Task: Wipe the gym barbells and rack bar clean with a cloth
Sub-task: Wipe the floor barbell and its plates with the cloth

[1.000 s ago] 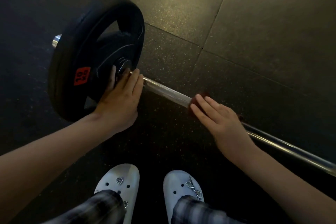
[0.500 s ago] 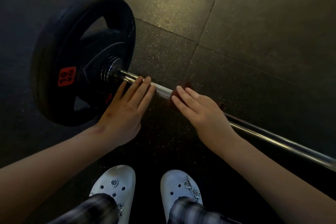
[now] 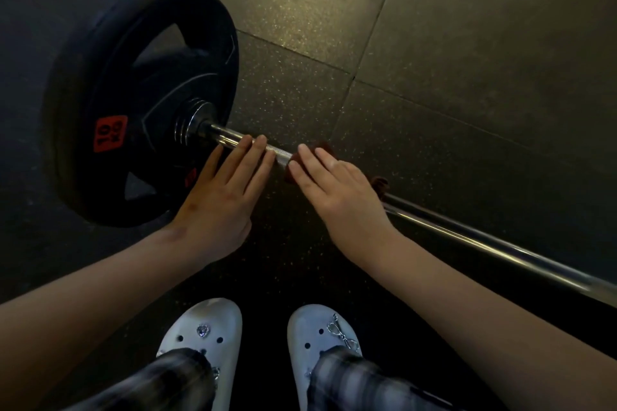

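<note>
Pressing flat-fingered, your right hand (image 3: 337,190) pins the soft dark-red cloth (image 3: 321,145) on the rigid chromed steel barbell shaft (image 3: 467,233); left hand (image 3: 223,200) rests flat beside that grip. Heavy, likely rolls; hold the knurling (image 3: 279,153).

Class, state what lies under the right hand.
A dark red cloth shows beneath the right hand, pressed on the bar. The bar beneath the cloth is covered.

Head-worn wide-angle view (the only one), looking forward and steeply down from above the person's forearms. Left hand (image 3: 220,197) and right hand (image 3: 337,197) lie close beneath the lens, mid-frame; weight plate (image 3: 140,100) beyond the left hand, shoes (image 3: 203,334) nearer than both hands.
</note>
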